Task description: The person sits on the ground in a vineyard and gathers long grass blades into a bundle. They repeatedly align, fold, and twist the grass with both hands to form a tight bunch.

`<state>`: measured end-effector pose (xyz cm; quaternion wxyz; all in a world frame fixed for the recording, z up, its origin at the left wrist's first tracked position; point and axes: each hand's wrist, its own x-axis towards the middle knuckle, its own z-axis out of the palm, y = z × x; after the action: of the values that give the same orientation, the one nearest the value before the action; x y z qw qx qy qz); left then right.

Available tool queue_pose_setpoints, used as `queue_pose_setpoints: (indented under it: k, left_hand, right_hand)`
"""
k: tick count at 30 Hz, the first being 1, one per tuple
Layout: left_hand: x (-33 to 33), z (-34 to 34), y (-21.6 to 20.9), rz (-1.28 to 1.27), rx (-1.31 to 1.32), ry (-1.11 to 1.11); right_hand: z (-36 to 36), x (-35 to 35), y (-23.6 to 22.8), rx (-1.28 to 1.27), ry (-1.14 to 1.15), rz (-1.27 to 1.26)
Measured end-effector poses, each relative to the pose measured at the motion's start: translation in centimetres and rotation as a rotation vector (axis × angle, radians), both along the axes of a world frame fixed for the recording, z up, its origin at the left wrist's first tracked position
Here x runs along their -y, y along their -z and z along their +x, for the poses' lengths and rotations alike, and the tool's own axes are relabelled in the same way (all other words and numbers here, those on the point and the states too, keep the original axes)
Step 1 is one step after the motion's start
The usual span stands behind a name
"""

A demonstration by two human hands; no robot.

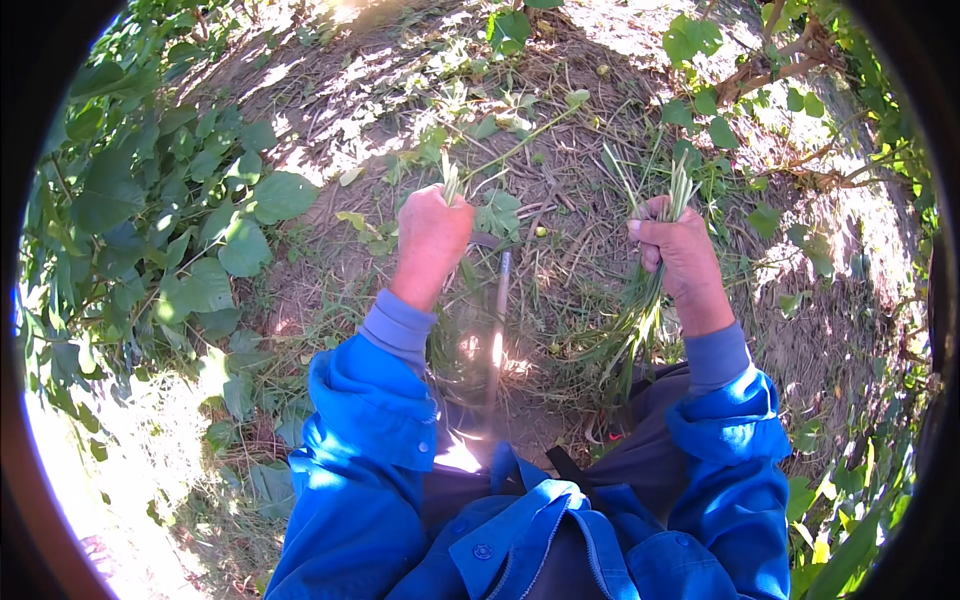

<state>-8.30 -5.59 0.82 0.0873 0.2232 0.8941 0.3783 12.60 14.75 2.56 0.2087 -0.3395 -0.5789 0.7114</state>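
My left hand (430, 240) is closed in a fist round a bundle of grass; its pale stem ends (450, 180) stick up past the thumb side. My right hand (685, 250) grips a second bunch of grass (645, 320), its pale ends pointing up and its long green blades hanging below the fist toward my knee. The two hands are well apart, both above the ground. Between them lies a tool with a straight grey handle (500, 310) and a dark, curved head near my left hand, which looks like a sickle; neither hand touches it.
Broad-leaved green plants (240, 220) crowd the left side. Woody vine branches (790, 65) with leaves reach in at the upper right. Dry stalks and straw (570, 160) litter the sunlit soil, with a small yellowish round fruit (541, 231) near the tool.
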Motion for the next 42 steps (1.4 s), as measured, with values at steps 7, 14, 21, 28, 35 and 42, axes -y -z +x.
queue_pose_setpoints:
  k: [7,14,21,28,35,42]
  left_hand:
    - [-0.3,1.1,0.3,0.146,0.000,0.066]
    - [-1.3,3.3,0.9,0.429,0.425,0.155]
    - [-1.9,6.2,-0.2,0.655,0.705,0.229]
    - [-2.0,6.8,-0.2,0.684,0.806,0.220]
    - [-2.0,6.6,0.5,0.742,0.815,0.155]
    - [-1.5,4.8,-0.5,0.842,0.738,0.052]
  right_hand:
    - [0.2,0.0,0.1,-0.009,-0.041,-0.009]
    - [-0.5,1.5,0.0,-0.027,-0.073,0.004]
    - [-1.5,4.2,1.3,0.077,-0.202,0.014]
    - [-2.1,5.7,1.9,0.144,-0.329,0.084]
    - [-2.1,6.2,1.5,0.135,-0.333,-0.037]
    - [-1.9,5.2,1.6,0.121,-0.372,-0.060]
